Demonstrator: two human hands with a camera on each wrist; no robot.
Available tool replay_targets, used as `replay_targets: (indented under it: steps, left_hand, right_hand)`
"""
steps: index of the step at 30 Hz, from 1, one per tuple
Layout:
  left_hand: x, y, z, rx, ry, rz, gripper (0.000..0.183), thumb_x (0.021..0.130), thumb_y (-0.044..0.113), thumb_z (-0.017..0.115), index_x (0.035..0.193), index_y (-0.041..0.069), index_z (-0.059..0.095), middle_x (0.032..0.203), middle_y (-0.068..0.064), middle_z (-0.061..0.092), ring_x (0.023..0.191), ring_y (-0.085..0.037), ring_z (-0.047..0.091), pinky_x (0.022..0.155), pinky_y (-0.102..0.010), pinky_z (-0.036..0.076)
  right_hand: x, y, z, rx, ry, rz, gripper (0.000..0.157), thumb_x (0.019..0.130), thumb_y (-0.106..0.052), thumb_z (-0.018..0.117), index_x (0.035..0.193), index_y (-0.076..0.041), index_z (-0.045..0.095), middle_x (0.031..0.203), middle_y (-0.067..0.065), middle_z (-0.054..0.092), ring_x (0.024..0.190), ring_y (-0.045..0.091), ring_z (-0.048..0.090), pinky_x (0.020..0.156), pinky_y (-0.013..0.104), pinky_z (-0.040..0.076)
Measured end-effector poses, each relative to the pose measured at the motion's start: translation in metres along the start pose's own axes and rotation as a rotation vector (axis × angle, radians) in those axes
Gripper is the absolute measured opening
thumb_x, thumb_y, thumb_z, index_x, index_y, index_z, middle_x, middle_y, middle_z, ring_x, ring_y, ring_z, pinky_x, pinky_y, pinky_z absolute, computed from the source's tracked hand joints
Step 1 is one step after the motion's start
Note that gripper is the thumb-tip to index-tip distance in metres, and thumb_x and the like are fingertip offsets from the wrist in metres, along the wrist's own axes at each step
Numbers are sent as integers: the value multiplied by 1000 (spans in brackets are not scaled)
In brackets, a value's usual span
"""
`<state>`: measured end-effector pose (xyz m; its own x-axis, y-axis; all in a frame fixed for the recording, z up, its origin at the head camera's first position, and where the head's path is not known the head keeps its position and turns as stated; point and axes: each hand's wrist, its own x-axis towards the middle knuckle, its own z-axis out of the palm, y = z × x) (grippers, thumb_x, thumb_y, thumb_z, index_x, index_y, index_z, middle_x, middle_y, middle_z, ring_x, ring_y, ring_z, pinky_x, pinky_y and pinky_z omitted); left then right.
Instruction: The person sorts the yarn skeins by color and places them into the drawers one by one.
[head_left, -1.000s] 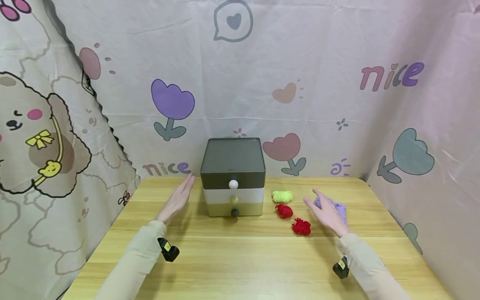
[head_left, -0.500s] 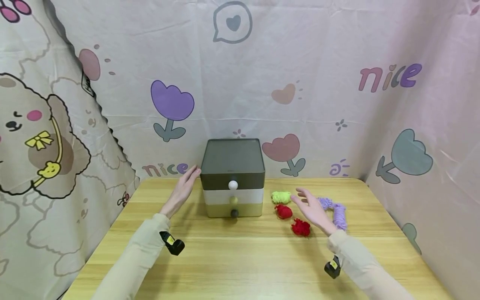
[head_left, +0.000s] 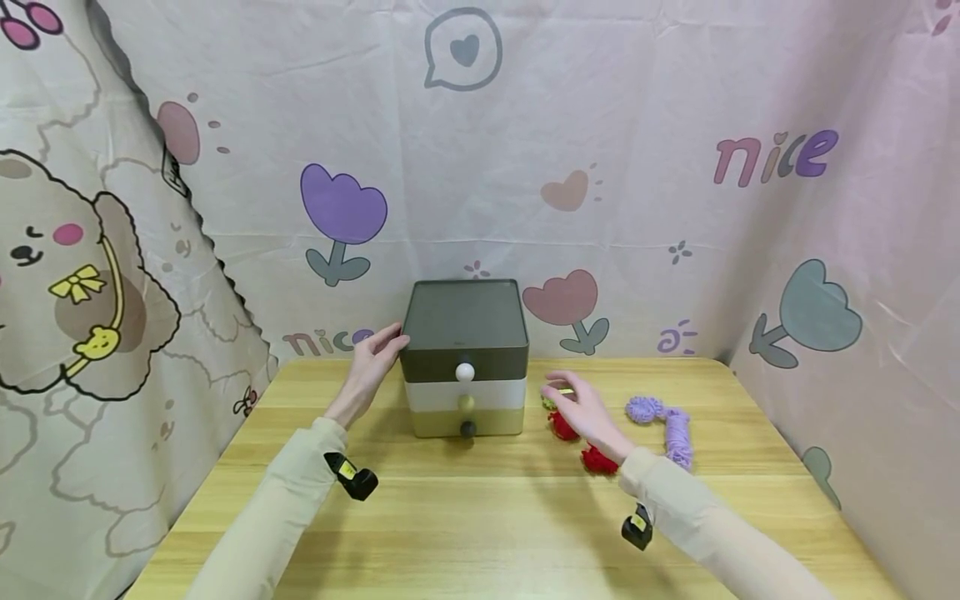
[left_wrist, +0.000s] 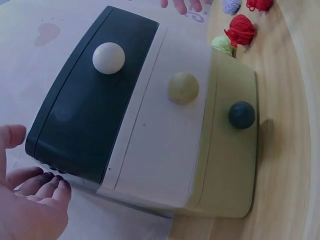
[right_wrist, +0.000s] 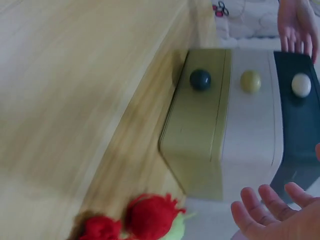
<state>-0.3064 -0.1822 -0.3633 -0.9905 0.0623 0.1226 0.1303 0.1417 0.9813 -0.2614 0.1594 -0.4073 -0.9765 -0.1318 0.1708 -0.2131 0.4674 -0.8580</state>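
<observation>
A small three-tier drawer box [head_left: 467, 315] stands at the back of the table, with a dark grey top tier, a white middle and an olive bottom. Each tier has a round knob; the white knob [left_wrist: 108, 58] is on the dark one. My left hand [head_left: 367, 368] is at the box's upper left side, fingers loosely bent; whether the fingertips touch it I cannot tell. On the other side, my right hand [head_left: 587, 412] hovers with spread fingers, holding nothing, apart from the box. Beneath and beside it lie red yarn bundles [head_left: 562, 426] and a partly hidden lime-green yarn bundle [left_wrist: 222, 44].
Purple yarn bundles [head_left: 678, 437] lie on the wooden table [head_left: 465, 533] right of my right hand. Behind the table hangs a printed cloth [head_left: 465, 167], which also covers the left and right sides. The box is close to the back cloth.
My left hand has moved right and slightly up to the box's side. My right hand has moved left, off the purple yarn and over the red and green bundles toward the box.
</observation>
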Motion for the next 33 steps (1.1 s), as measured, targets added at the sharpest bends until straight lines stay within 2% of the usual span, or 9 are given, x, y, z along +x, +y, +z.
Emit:
replay_targets:
  steps: [5,14,20,27,33]
  left_hand:
    - [1,1,-1,-5,9,-6,56,105,18,51,156,0,33,163,-16,33,149,-29,36,124,-44,30]
    - [4,0,0,-9,33,-8,54,102,10,53,153,-2,39,161,-17,35,147,-29,39,120,-41,34]
    - [4,-1,-2,-26,29,-17,52,103,9,51,152,-2,38,162,-17,35,146,-29,41,118,-39,35]
    - [4,-1,-2,-42,13,-13,52,103,9,51,153,-1,37,162,-18,33,145,-29,40,117,-33,36]
    - [4,-1,-3,-35,14,-25,52,103,9,51,153,1,38,161,-17,35,143,-28,42,113,-25,41]
  right_hand:
    - [4,-14,14,76,-22,-45,39,101,-20,59,133,1,58,130,24,65,114,36,66,101,44,54]
    - [11,-33,34,345,-130,-93,40,99,-10,60,136,6,54,125,33,64,110,34,68,99,42,57]
    - [13,-42,46,394,-171,-111,43,98,-10,63,137,4,53,127,32,64,112,31,68,99,41,58]
    - [21,-47,57,435,-149,-81,42,97,-10,65,136,0,55,126,28,67,103,12,70,95,34,59]
    - [23,-48,66,477,-130,-83,41,96,-8,66,135,2,56,124,30,67,102,12,71,97,41,59]
